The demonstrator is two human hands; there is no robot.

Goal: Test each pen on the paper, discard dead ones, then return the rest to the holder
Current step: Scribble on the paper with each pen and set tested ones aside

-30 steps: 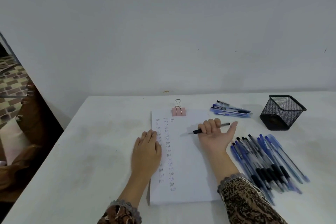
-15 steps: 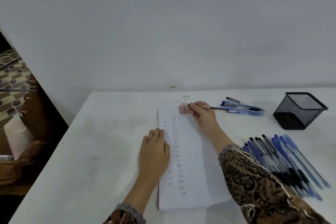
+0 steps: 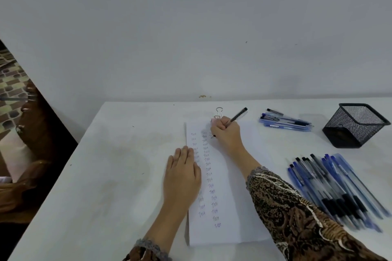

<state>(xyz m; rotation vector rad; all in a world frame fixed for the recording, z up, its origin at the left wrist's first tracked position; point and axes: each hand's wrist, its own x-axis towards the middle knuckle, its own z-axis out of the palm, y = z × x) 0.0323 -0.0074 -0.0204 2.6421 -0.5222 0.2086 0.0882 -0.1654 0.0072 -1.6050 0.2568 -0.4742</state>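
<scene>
Black-capped pen (image 3: 238, 115) tilted, tip on the paper (image 3: 233, 186) near its top.

The right hand (image 3: 226, 133) closed around the pen (image 3: 238, 115) hides its middle and most of the pink clip (image 3: 213, 120) beside the knuckles, the writing at the tip is too small to read, and both sleeves are cropped.

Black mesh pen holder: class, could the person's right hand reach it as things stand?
Probably yes. The black mesh pen holder stands open on the right hand's own side with bare white table between, though that hand holds a black pen.
</scene>
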